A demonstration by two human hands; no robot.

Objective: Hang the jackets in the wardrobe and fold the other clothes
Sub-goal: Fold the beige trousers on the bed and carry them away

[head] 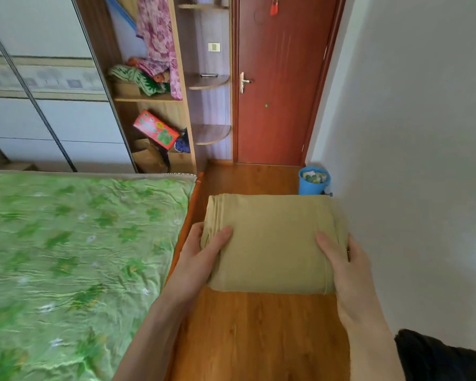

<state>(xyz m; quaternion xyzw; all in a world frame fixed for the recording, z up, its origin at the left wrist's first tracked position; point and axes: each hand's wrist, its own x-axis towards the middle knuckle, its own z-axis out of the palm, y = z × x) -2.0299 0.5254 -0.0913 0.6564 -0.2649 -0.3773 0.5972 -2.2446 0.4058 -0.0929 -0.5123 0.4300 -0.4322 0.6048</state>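
Observation:
A folded tan garment (272, 240) is held flat in the air above the wooden floor, beside the bed. My left hand (201, 254) grips its left edge, thumb on top and fingers hidden underneath. My right hand (344, 259) grips its right edge the same way, thumb lying on the cloth. The wardrobe (149, 86) stands ahead at the left with one section open, showing a hanging purple floral garment (157, 37) and shelves with bundled clothes.
A bed with a green floral cover (74, 257) fills the left. A red-brown door (280, 86) is shut straight ahead. A blue bin (312, 180) sits by the white wall on the right. A dark furry thing (434, 356) is at the bottom right.

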